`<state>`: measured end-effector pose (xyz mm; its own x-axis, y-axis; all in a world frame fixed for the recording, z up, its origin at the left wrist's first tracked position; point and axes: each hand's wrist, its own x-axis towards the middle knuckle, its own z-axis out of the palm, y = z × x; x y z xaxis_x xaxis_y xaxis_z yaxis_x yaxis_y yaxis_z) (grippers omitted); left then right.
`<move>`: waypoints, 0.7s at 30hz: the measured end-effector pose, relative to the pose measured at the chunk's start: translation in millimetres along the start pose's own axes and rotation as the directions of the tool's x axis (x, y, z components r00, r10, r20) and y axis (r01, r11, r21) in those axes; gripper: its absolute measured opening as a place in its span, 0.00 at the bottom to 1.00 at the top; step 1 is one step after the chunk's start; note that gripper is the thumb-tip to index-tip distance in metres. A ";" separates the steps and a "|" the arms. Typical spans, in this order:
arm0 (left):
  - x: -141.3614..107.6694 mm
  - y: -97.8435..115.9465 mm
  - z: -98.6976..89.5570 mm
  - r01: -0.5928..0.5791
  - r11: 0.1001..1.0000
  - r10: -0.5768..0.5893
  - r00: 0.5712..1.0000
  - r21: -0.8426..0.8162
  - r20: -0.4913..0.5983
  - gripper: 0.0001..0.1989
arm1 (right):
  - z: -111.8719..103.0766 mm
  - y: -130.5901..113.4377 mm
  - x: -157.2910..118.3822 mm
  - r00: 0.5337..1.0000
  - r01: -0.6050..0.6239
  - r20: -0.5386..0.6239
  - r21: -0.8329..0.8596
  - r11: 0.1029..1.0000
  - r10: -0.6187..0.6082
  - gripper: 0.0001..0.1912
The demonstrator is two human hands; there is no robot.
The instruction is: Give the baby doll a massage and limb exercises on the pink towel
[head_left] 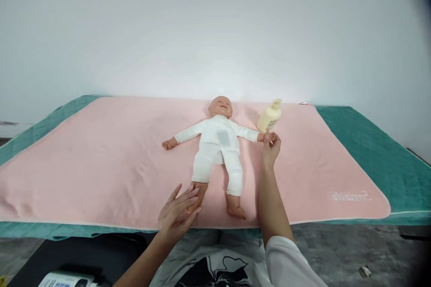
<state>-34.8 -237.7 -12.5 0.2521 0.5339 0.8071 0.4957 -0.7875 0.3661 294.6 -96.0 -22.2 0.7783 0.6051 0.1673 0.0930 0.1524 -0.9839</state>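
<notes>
A baby doll (220,136) with a white cloth body lies on its back, arms and legs spread, its head toward the wall. My right hand (270,152) is closed round the doll's small hand on the right side, thumb and fingers at its wrist and palm. Beside that spot a pale yellow pump bottle (269,117) leans to the right. My left hand (178,213) has its fingers spread out over the doll's left-side foot (199,193) and hides part of it. Whether those fingers press on the foot, I cannot tell.
A pink blanket (101,157) lies over a teal quilted cover (380,157) on the table, against a white wall. Under the front edge at the left are a black seat (101,255) and a white box (65,279).
</notes>
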 end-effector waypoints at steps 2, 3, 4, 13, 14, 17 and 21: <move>-10.1 6.2 0.8 0.000 1.000 0.000 1.000 0.003 0.028 0.19 | -3.5 5.4 6.2 0.998 -0.068 0.001 -0.006 0.998 0.068 0.28; -15.3 9.0 1.5 -0.003 1.000 0.003 0.999 0.007 0.036 0.19 | -5.0 7.8 8.9 0.996 -0.094 0.005 -0.016 0.995 0.095 0.27; -20.8 11.5 2.3 -0.004 1.000 0.003 0.999 0.013 0.038 0.20 | -6.4 10.0 11.2 0.994 -0.112 0.010 -0.030 0.993 0.112 0.27; -60.2 10.8 15.1 0.034 0.999 -0.035 0.999 0.030 0.027 0.21 | -12.0 22.5 17.4 0.996 -0.085 -0.002 -0.152 0.985 0.085 0.24; -62.4 9.9 16.7 0.044 0.999 -0.044 0.999 0.027 0.024 0.21 | -12.5 22.7 17.4 0.997 -0.075 0.001 -0.156 0.985 0.076 0.24; -68.0 6.2 16.9 0.047 0.999 -0.047 0.998 0.014 0.041 0.21 | -14.1 21.2 16.5 0.998 -0.064 0.004 -0.147 0.987 0.065 0.24; -72.8 -3.6 2.6 0.030 0.991 -0.013 0.992 -0.127 0.129 0.22 | -17.9 18.7 5.8 1.000 -0.026 0.013 -0.102 0.994 0.028 0.27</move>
<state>-52.8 -272.9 -73.8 0.3508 0.5795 0.7356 0.3933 -0.8040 0.4459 312.0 -103.7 -40.8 0.7723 0.6194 0.1410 0.1356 0.0561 -0.9892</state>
